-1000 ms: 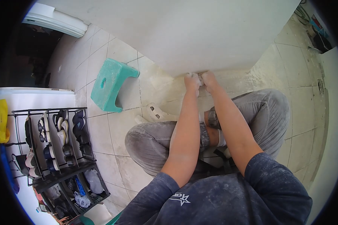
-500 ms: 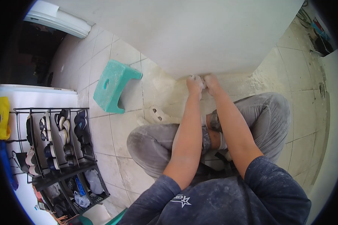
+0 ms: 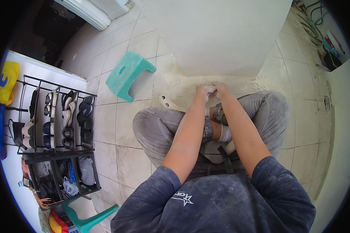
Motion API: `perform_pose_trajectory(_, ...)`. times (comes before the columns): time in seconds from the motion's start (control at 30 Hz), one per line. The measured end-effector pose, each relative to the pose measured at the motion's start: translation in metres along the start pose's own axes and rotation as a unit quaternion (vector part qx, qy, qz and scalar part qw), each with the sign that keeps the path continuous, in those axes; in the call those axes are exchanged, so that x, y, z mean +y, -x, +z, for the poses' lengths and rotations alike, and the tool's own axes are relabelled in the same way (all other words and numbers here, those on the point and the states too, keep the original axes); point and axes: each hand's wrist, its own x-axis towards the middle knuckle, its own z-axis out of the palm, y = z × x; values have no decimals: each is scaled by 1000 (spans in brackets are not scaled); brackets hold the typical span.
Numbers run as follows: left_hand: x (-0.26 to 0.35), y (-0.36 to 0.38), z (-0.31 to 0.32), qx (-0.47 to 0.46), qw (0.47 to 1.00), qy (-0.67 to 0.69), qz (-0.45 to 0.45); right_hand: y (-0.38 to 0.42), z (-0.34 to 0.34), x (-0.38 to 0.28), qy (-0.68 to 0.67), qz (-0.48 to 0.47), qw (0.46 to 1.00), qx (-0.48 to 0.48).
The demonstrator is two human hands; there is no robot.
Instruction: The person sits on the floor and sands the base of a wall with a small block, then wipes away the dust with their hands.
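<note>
My left hand (image 3: 201, 91) and my right hand (image 3: 221, 89) are close together in front of me, low over the dusty tiled floor. Their fingers curl inward around a small whitish, dust-covered piece (image 3: 211, 88) whose kind I cannot make out. Just beyond my hands stands the base of a smooth pale wall (image 3: 221, 42). Whitish powder (image 3: 262, 84) lies along its foot. My fingertips are partly hidden, and a small gap separates my hands from the wall.
A dusty green stool (image 3: 129, 72) stands ahead on the left. A cream clog (image 3: 168, 101) lies by my left knee. At left is a black shoe rack (image 3: 58, 155) with several shoes, and a second green stool (image 3: 87, 223). A hose (image 3: 313, 25) lies far right.
Both hands have drawn back from the wall's foot toward me, still together. My view has turned and shifted, so the rack and the near green stool show more.
</note>
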Motion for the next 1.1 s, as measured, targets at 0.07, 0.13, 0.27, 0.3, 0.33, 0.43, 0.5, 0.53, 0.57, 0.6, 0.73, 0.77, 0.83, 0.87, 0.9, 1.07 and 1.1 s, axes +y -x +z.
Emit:
perform_pose_trajectory(0.07,2,1,-1,-33,999,36,-2,4,1,-1,-15,-22,1000,-8)
perform_pose_trajectory(0.13,3,1,-2,-48,998,49,-8,-9,-5,10,-26,-69,997,-7)
perform_pose_trajectory(0.27,-2,-13,-2,-6,1000,9,-7,-10,-4,8,72,-65,995,28)
perform_pose_trajectory(0.3,-4,-18,-2,13,1000,-2,-2,8,2,-2,106,-68,991,36)
perform_pose_trajectory(0.33,-2,-19,1,31,999,-14,2,13,5,-8,139,-71,987,44)
perform_pose_trajectory(0.43,8,-13,8,49,998,12,28,-14,12,1,52,-108,993,19)
perform_pose_trajectory(0.5,16,-14,12,47,998,24,43,-12,20,-9,59,-102,993,2)
perform_pose_trajectory(0.53,18,-19,12,46,997,30,51,-11,23,-13,63,-98,993,-6)
perform_pose_trajectory(0.57,20,-26,11,30,997,-1,66,-11,25,-15,65,-91,994,-9)
perform_pose_trajectory(0.6,23,-33,10,13,996,-31,82,-14,26,-16,68,-85,994,-12)
perform_pose_trajectory(0.73,20,-48,9,28,987,-98,123,-23,24,-14,92,-77,993,-6)
perform_pose_trajectory(0.77,17,-48,7,22,990,-84,107,-25,21,-10,106,-75,992,-6)
perform_pose_trajectory(0.83,27,-36,11,7,995,-54,86,-32,22,-10,132,-78,988,-11)
perform_pose_trajectory(0.87,28,-36,10,4,993,-69,92,-33,22,-9,123,-77,989,-9)
perform_pose_trajectory(0.9,26,-39,10,0,992,-84,99,-14,31,-21,114,-77,990,-6)
perform_pose_trajectory(1.07,26,-42,8,-11,991,-91,95,-32,27,-12,126,-70,989,22)
perform_pose_trajectory(1.1,28,-41,10,-16,993,-68,97,-30,29,-15,120,-69,990,13)
